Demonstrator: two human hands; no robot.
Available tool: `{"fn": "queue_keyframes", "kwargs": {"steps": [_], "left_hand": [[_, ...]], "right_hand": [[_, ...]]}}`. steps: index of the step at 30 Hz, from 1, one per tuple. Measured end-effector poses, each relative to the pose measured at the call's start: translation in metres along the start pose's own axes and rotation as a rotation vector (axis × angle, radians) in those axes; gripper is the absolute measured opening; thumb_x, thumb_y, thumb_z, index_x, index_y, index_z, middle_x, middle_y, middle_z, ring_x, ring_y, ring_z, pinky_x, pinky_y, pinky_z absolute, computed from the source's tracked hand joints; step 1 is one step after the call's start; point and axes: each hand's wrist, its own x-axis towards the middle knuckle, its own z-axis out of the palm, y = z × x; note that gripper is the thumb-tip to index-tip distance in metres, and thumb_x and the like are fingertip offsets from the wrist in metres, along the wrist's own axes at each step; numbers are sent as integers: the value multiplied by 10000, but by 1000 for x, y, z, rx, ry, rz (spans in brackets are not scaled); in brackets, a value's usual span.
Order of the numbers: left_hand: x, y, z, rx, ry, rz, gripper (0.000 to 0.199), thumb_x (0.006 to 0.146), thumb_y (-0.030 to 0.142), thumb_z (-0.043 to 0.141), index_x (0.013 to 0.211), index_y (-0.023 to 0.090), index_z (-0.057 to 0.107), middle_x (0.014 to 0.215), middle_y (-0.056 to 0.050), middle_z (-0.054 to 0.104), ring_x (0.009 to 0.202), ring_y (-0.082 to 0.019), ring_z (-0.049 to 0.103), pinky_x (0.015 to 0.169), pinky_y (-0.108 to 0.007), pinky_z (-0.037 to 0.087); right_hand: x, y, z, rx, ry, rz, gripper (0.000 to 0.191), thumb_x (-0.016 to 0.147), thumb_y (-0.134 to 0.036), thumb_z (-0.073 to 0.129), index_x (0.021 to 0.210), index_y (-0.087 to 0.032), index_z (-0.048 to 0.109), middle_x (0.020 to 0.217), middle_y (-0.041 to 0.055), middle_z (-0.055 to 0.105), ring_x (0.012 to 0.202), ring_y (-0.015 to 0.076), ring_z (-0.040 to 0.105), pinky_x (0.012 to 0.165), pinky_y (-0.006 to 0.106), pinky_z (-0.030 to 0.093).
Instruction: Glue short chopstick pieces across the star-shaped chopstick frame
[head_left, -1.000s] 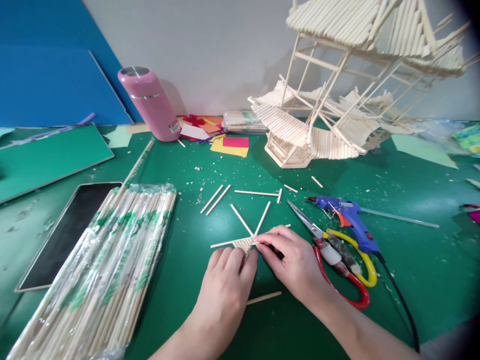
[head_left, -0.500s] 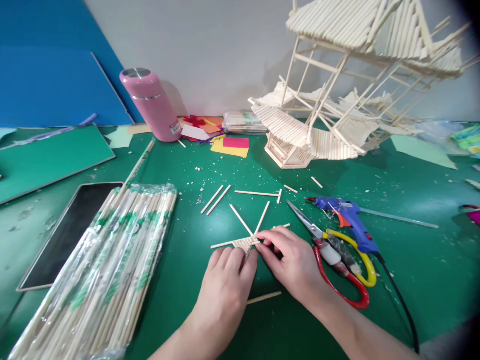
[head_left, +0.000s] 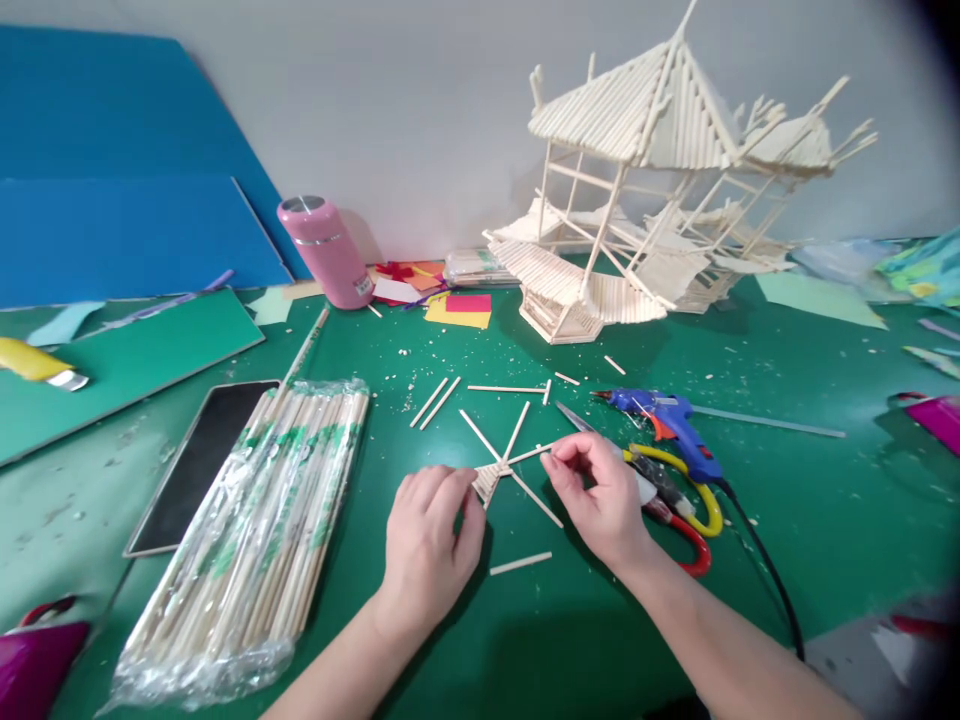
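Observation:
A star-shaped stick frame (head_left: pixel 505 464) lies on the green table, thin wooden spokes spreading from its centre. Short sticks side by side fill one wedge at its left. My left hand (head_left: pixel 435 530) is closed at this wedge, thumb and fingertips on its outer edge, which they partly cover. With thumb and forefinger, my right hand (head_left: pixel 596 490) pinches the outer end of the right-hand spoke. A loose stick (head_left: pixel 521 563) lies nearer to me. Beyond the frame lie a pair of sticks (head_left: pixel 439 403) and a longer stick (head_left: pixel 508 389) with a short piece across its end.
Scissors (head_left: pixel 709 510) lie partly under my right hand, beside a blue glue gun (head_left: pixel 664 415) with a cord. On the left, bagged sticks (head_left: pixel 255 520) overlap a dark phone-like slab (head_left: pixel 199 465). A pink flask (head_left: pixel 330 255) and a stick-built pavilion model (head_left: pixel 600 200) stand behind.
My hands have moved apart, the right from the frame's centre to a spoke's outer end, the left toward the wedge's outer edge. More of the frame shows. The camera view has shifted.

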Motion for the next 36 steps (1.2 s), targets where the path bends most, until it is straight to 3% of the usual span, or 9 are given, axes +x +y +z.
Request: {"fn": "queue_keyframes", "kwargs": {"steps": [4, 7, 9, 13, 15, 17, 22, 28, 36], "left_hand": [[8, 0, -10, -61, 160, -72, 118, 796, 110, 486, 894, 154, 533, 743, -23, 540, 676, -128, 525, 613, -258, 445], [11, 3, -20, -57, 160, -67, 73, 805, 127, 490, 841, 151, 549, 758, -29, 545, 695, -128, 535, 619, -253, 447], [7, 8, -25, -59, 53, -20, 72, 811, 145, 492, 813, 148, 563, 778, -41, 556, 724, -142, 536, 646, -272, 444], [-11, 24, -26, -22, -319, 149, 137, 837, 158, 454, 872, 164, 585, 798, -44, 564, 731, -156, 511, 664, -305, 419], [-22, 31, -23, 42, -445, 206, 173, 855, 161, 417, 897, 163, 585, 784, -47, 558, 721, -163, 498, 655, -313, 410], [-29, 37, -18, 147, -503, 261, 182, 860, 156, 405, 895, 153, 584, 765, -50, 548, 716, -174, 492, 657, -329, 408], [-34, 44, -6, 293, -503, 357, 191, 824, 52, 402, 810, 123, 579, 737, -63, 541, 688, -194, 482, 655, -363, 396], [-27, 45, -3, 172, -495, 240, 221, 803, 40, 391, 709, 143, 563, 680, -52, 537, 632, -185, 481, 608, -339, 389], [-8, 40, -12, -177, -420, -230, 154, 794, 139, 412, 688, 150, 523, 586, 12, 521, 526, -99, 488, 493, -195, 390]], "right_hand": [[0, 0, -6, 15, 78, -60, 123, 800, -272, 534, 725, -198, 470, 649, -11, 535, 552, 102, 488, 509, 224, 411], [0, -1, -9, 27, 103, -90, 117, 810, -272, 516, 734, -195, 472, 632, -16, 524, 530, 99, 483, 496, 224, 405], [-1, -3, -12, 34, 103, -107, 98, 823, -262, 491, 756, -191, 480, 638, -15, 526, 536, 100, 495, 498, 223, 408], [-2, -5, -15, 34, 98, -132, 86, 836, -253, 463, 804, -184, 504, 657, -5, 545, 567, 110, 523, 514, 225, 418], [-3, -6, -16, 26, 96, -142, 93, 836, -257, 463, 807, -184, 513, 656, -5, 550, 560, 110, 521, 516, 227, 419], [-4, -7, -17, 18, 92, -155, 99, 835, -259, 462, 802, -186, 519, 653, -7, 551, 547, 107, 513, 519, 227, 418], [-4, -10, -16, -2, 76, -182, 103, 831, -256, 461, 799, -191, 533, 654, -4, 560, 542, 108, 503, 525, 226, 415], [-4, -9, -15, -4, 42, -193, 88, 827, -240, 461, 803, -191, 529, 659, -7, 545, 540, 105, 482, 522, 224, 408], [-6, -12, -13, 65, -172, -216, 144, 835, -222, 455, 897, -182, 579, 775, 34, 581, 636, 120, 526, 552, 234, 445]]}}
